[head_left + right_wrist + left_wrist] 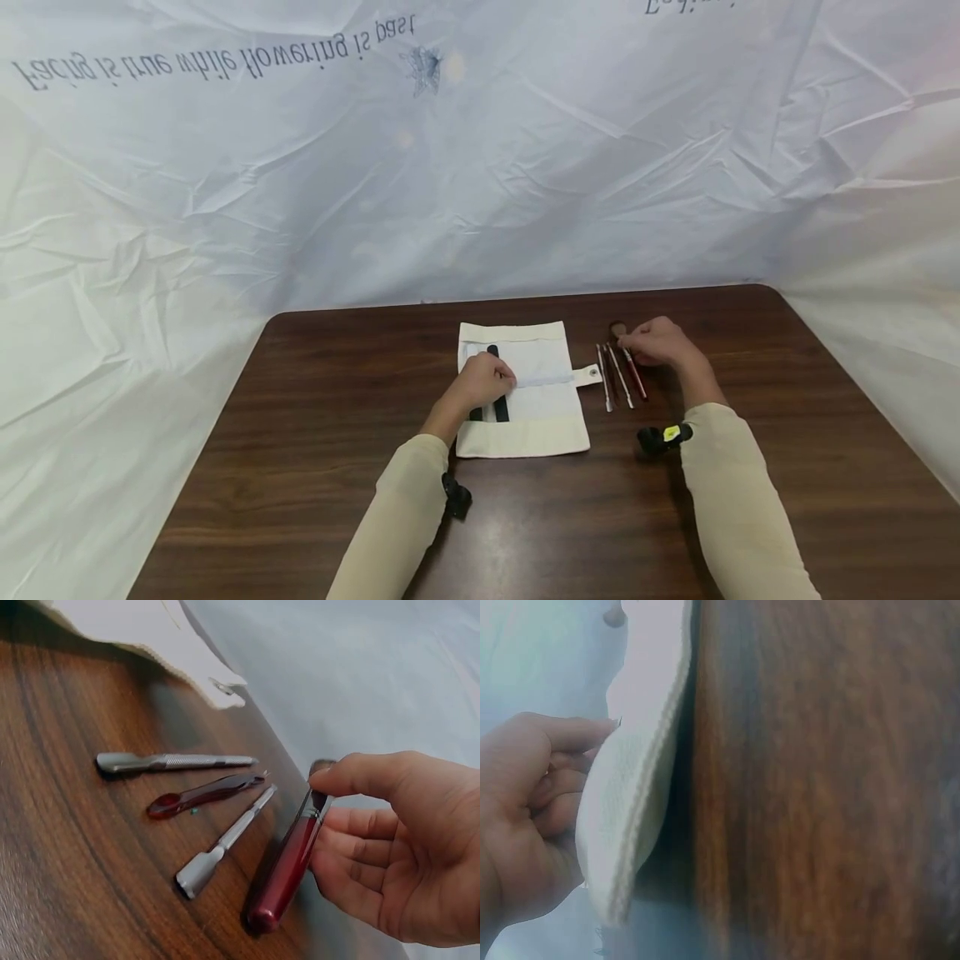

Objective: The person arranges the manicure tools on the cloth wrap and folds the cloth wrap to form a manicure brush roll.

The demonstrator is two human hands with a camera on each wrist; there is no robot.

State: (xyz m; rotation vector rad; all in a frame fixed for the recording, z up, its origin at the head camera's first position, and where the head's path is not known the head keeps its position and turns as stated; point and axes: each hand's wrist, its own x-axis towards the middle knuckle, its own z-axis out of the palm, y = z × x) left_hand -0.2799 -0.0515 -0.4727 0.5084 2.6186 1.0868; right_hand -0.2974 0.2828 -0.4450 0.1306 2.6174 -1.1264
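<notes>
A white cloth roll-up pouch [551,417] lies unfolded on the table, with black flat tools [501,408] tucked in its left part. My left hand [483,380] is over the pouch, thumb and forefinger pinching the pocket's upper edge; in the left wrist view the pouch's side [630,795] hides the fingertips. To the right, my right hand [660,342] pinches a makeup brush [289,862] with a dark red handle near its bristle end. The brush slants along the tabletop. Beside it lie two silver cuticle pushers [202,870] and a small dark red scoop-ended tool [202,793].
The dark wood table [300,483] has rounded far corners. A strap with a snap [588,375] sticks out from the pouch toward the loose tools. White printed sheeting [465,167] hangs behind and around the table.
</notes>
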